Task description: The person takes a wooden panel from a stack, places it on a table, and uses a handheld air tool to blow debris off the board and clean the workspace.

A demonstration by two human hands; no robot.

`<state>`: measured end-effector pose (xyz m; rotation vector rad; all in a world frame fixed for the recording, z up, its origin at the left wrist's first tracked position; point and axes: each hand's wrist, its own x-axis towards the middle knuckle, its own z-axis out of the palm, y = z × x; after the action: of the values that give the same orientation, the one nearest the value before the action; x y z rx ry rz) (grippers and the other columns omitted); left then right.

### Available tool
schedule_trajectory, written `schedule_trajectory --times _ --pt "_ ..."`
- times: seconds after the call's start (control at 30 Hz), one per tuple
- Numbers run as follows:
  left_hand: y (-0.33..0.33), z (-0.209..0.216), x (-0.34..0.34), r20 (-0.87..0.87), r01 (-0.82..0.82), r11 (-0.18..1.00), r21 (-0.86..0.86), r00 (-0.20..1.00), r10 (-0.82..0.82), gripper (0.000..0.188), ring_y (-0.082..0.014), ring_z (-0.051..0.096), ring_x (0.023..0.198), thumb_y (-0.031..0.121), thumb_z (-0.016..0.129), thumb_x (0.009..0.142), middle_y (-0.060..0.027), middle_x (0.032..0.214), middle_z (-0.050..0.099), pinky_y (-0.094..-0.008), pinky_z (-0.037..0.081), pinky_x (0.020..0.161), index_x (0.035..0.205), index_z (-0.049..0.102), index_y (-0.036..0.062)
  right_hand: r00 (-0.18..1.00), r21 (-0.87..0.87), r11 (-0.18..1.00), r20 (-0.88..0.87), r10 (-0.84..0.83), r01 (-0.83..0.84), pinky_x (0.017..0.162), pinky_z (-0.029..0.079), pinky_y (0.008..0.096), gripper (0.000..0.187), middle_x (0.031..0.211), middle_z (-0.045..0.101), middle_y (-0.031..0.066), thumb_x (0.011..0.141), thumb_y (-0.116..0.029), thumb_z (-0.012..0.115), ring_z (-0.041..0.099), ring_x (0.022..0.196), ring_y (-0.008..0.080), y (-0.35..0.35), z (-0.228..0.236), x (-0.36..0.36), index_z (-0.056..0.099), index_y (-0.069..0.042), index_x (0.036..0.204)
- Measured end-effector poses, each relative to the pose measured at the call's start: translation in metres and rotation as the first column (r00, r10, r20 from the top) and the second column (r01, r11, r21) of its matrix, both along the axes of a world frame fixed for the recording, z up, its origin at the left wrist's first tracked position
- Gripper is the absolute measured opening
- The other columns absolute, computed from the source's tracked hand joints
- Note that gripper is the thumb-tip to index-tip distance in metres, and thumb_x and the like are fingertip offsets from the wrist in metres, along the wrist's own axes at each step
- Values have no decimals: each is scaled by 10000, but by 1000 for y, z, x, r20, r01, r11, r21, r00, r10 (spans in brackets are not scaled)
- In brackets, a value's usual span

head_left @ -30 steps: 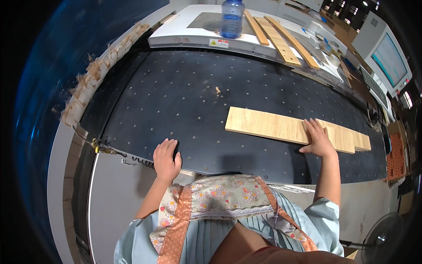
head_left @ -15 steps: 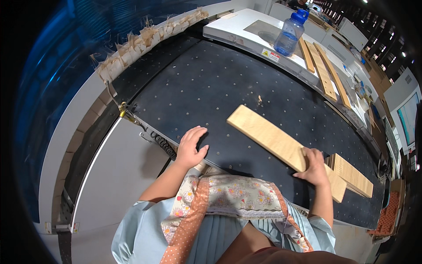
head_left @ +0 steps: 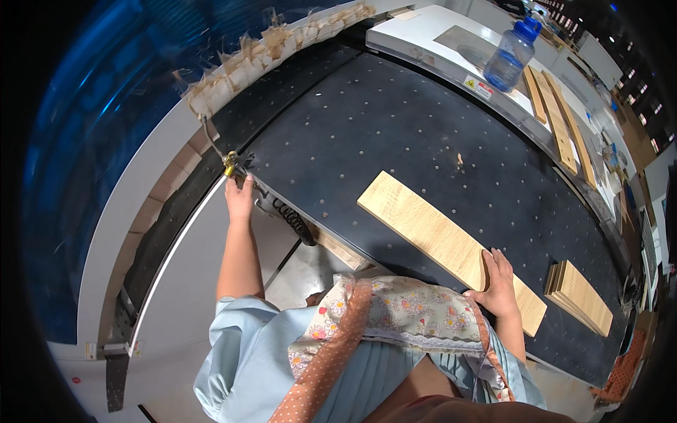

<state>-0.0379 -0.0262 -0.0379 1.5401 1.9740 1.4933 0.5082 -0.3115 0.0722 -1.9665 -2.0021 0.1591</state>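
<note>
My left hand (head_left: 239, 199) reaches to the table's far left corner, its fingers and thumb around the lower part of a brass-coloured air blow gun (head_left: 230, 163); part of the grip is hidden. A black coiled hose (head_left: 290, 217) hangs below the table edge beside it. My right hand (head_left: 499, 287) grips a pale wood-grain board (head_left: 423, 229) near its right end, thumb at the near edge and fingers over the top face. That board lies slantwise on the black studded table (head_left: 338, 134). To its right is a stack of several similar boards (head_left: 582, 299).
A white machine ledge (head_left: 416, 28) runs along the far side, bearing a blue water bottle (head_left: 509, 56) and several wooden strips (head_left: 557, 123). A curved white frame (head_left: 123, 204) with a blue cover (head_left: 106, 106) stands left. An orange basket (head_left: 622, 374) is at the lower right.
My left hand has moved from above the table's near edge to the air gun at the left corner. My right hand stays on the board, which has shifted away from the stack. The view has turned slightly.
</note>
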Motion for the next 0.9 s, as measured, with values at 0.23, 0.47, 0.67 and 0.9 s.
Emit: schedule_trajectory --times 0.23,0.47,0.67,0.9 --pt "4 37 22 140 69 968 240 985 -105 271 -237 588 957 220 504 944 -125 988 611 -335 439 868 1078 545 -12 1000 -2 1000 -20 -8 8 1037 298 482 950 1307 444 226 445 -385 853 394 1227 411 7 3 0 499 -70 1269" --pt "-99 134 153 -81 689 514 -511 556 -827 309 -346 621 743 297 523 915 -184 795 629 -423 480 654 1026 487 11 999 26 1000 -37 -11 12 1022 312 469 910 1291 460 211 461 -385 850 406 1225 384 1 4 4 517 -85 1253" --pt "-104 158 164 -432 330 579 -745 422 -797 358 -425 603 809 331 468 931 -248 839 625 -506 469 694 1093 447 13 999 38 999 -46 5 -3 1025 304 486 887 1289 457 209 480 -384 846 405 1228 381 -2 5 6 517 -104 1255" --pt "-82 159 34 -528 -34 701 -712 685 -503 300 -353 647 768 263 489 923 -220 848 650 -453 497 681 1052 510 -7 999 -9 1000 -46 3 -4 1042 276 522 873 1309 432 212 522 -374 842 377 1252 385 0 5 1 495 -117 1281"
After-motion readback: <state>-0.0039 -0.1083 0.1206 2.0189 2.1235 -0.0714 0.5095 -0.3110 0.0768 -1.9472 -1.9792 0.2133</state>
